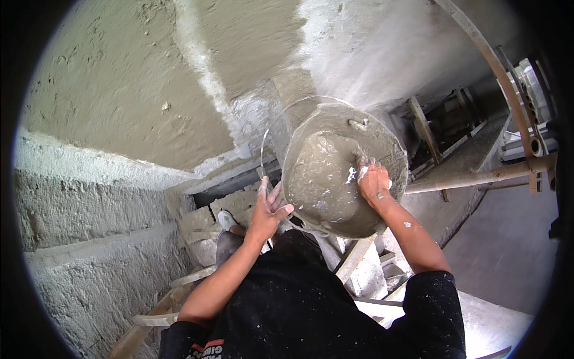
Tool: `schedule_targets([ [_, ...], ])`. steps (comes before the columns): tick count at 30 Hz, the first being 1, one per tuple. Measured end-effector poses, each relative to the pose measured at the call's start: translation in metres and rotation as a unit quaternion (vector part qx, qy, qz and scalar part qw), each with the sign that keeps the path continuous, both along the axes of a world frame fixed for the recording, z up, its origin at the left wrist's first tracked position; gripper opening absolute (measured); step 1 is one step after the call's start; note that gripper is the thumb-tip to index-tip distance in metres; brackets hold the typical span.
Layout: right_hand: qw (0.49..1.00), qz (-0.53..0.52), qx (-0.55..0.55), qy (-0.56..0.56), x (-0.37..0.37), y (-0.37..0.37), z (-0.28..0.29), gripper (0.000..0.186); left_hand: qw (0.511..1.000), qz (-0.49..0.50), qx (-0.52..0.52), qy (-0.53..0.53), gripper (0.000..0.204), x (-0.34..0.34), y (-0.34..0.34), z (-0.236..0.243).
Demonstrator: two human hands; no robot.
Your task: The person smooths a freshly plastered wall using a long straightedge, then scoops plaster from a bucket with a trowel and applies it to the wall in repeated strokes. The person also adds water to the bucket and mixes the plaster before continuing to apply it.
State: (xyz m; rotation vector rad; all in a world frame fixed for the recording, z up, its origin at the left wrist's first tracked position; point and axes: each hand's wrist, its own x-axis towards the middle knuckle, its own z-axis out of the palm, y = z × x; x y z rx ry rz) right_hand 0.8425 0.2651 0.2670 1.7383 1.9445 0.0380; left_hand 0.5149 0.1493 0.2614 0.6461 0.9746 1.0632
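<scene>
A round bucket [391,152] smeared with grey mortar is in front of me, its mouth tilted toward me. Wet mortar [323,167] lies inside, glossy in places. My right hand [374,181] reaches in from the right over the mortar. Its fingers are curled and coated, and whatever they grip is hidden. At the bucket's left side is my left hand [270,210], fingers apart, thumb close to the rim; I cannot tell whether it touches. The thin wire handle [265,140] arcs out to the left, passing near those fingertips.
Fresh grey plaster [131,90] covers the wall ahead, beside a paler section [365,48]. A rough block wall [101,209] stands at left. On the right, a wooden pole [478,178] crosses near other scaffold timbers. Boards and rubble [368,275] lie below the bucket.
</scene>
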Motion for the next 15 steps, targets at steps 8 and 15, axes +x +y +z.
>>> schedule_targets([
  [8,0.998,0.005,-0.041,0.037,-0.038,-0.018,0.031,0.030,1.000,-0.002,0.006,-0.013,0.119,0.003,-0.009,-0.012],
  [15,0.993,0.001,0.008,0.116,-0.029,-0.054,0.024,0.036,1.000,0.002,0.000,0.005,0.122,0.005,-0.007,-0.018],
])
